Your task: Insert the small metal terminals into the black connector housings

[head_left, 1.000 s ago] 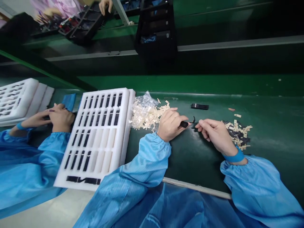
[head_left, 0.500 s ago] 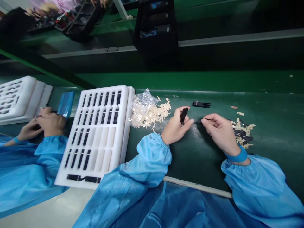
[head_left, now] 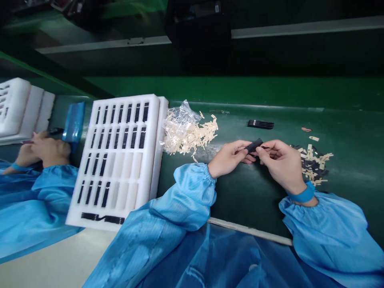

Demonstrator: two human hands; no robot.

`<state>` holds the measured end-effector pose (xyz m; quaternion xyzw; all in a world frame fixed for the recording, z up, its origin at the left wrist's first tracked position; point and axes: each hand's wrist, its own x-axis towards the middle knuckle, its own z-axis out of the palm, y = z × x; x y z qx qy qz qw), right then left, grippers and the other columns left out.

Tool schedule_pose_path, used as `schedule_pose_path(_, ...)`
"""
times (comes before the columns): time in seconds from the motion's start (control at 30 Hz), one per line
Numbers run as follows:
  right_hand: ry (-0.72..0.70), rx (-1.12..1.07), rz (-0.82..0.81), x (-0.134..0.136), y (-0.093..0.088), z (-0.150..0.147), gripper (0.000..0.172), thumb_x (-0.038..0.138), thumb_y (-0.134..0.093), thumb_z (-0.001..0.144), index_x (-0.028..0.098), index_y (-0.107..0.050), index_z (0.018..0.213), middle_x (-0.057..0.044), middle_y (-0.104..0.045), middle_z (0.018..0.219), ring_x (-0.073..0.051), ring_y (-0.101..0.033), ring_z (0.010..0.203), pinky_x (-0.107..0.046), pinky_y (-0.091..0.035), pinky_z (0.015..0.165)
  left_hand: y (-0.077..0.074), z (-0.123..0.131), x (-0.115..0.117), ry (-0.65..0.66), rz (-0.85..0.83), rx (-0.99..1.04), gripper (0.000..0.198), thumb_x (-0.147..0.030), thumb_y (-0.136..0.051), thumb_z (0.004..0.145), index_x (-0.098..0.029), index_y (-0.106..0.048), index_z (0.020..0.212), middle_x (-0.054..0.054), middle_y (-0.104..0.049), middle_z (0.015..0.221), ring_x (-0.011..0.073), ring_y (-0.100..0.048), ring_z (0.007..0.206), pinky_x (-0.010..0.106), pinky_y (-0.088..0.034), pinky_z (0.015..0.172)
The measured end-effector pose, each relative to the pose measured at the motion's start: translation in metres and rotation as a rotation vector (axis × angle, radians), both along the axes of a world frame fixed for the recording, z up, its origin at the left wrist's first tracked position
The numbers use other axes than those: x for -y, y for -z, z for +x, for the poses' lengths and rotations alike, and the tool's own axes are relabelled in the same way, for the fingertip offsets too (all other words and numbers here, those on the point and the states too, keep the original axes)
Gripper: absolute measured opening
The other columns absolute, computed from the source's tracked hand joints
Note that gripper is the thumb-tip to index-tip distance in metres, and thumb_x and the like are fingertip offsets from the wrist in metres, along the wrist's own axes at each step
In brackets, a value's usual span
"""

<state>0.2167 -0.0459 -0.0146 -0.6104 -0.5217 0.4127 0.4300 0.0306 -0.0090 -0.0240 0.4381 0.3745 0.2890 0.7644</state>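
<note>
My left hand (head_left: 229,158) is closed around a flat black strip-shaped part (head_left: 254,146), which slants up to the right. My right hand (head_left: 282,164) meets it at the strip's right end, thumb and finger pinched together. The small black piece at those fingertips is mostly hidden against the strip. Behind both hands, a row of similar black strips (head_left: 260,124) lies on the green bench. Just right of my right hand is a mixed pile of small black and beige tabs (head_left: 315,164).
Left of my hands stands a white foam tray (head_left: 120,194) with black strips in many slots. Beside it a clear plastic bag (head_left: 183,116) lies on a heap of beige tabs (head_left: 198,136). Farther left are a co-worker's hands (head_left: 51,150), a blue packet (head_left: 74,122) and stacked foam trays (head_left: 25,108).
My hands have come together: the right moved to the strip held in the left. The strip has turned from near upright to a flatter slant. The view has shifted slightly downward.
</note>
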Motion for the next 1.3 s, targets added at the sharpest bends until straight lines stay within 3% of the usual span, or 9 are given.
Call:
schedule_pose_path(0.87,0.070,0.092,0.039,0.0011,-0.0021,-0.0100,0.013,0.033,-0.074,0.086,0.022,-0.068,0.085,0.000,-0.071,0.071,-0.014,-0.066,0.059,-0.026,-0.054,0.055,-0.0019,0.0023,0.0020,0.004,-0.016,0.000,0.035,-0.033,-0.065,0.097,-0.013,-0.065,0.127,0.014,-0.074,0.122,0.0182,-0.077,0.097,0.032,-0.061,0.092)
schedule_pose_path(1.3,0.064,0.119,0.052,0.0019,-0.0033,-0.0102,0.008,0.029,-0.073,0.087,0.023,-0.068,0.085,0.000,-0.071,0.072,-0.014,-0.066,0.060,-0.027,-0.054,0.056,-0.0011,0.0022,0.0044,-0.017,-0.002,-0.014,0.037,-0.035,-0.066,0.096,-0.014,-0.065,0.127,0.013,-0.074,0.121,0.0182,-0.077,0.097,0.031,-0.061,0.091)
